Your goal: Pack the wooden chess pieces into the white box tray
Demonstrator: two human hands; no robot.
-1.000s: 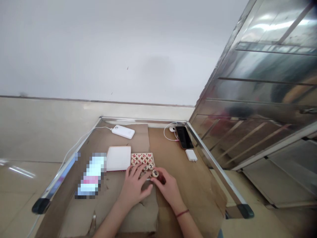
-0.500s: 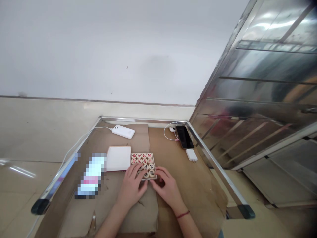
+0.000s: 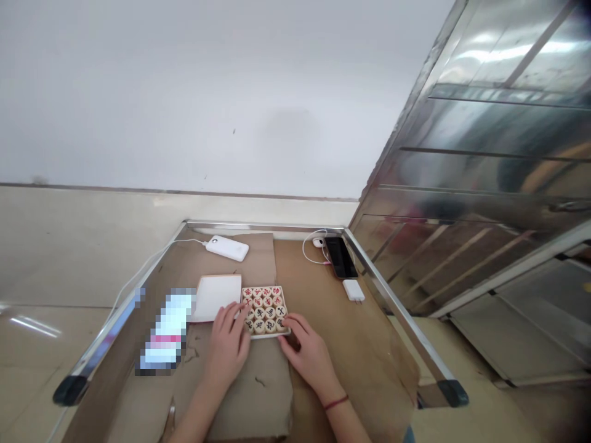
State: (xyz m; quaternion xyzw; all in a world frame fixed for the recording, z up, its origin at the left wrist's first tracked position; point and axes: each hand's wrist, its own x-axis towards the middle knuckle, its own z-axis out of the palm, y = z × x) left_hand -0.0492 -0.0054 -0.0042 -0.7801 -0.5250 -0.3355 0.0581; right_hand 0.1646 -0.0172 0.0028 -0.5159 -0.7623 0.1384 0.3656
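A small open box (image 3: 287,333) packed with several round wooden chess pieces (image 3: 264,304), marked in red and black, lies on the cardboard-covered table. My left hand (image 3: 227,347) rests flat with fingers spread, its fingertips against the box's left edge. My right hand (image 3: 308,354) lies at the box's near right corner with fingers stretched out, touching the pieces there. The white box lid (image 3: 215,296) lies just left of the box.
A white power bank (image 3: 226,248) with a cable lies at the back. A black phone (image 3: 338,257), a white charger (image 3: 353,290) and a white cable sit at the right. A blurred-out object (image 3: 165,332) lies left. Metal rails (image 3: 392,304) edge the table; a steel cabinet (image 3: 489,184) stands right.
The piece my right hand held a second ago now lies in the box. My left hand has slid left off the pieces to the box's edge.
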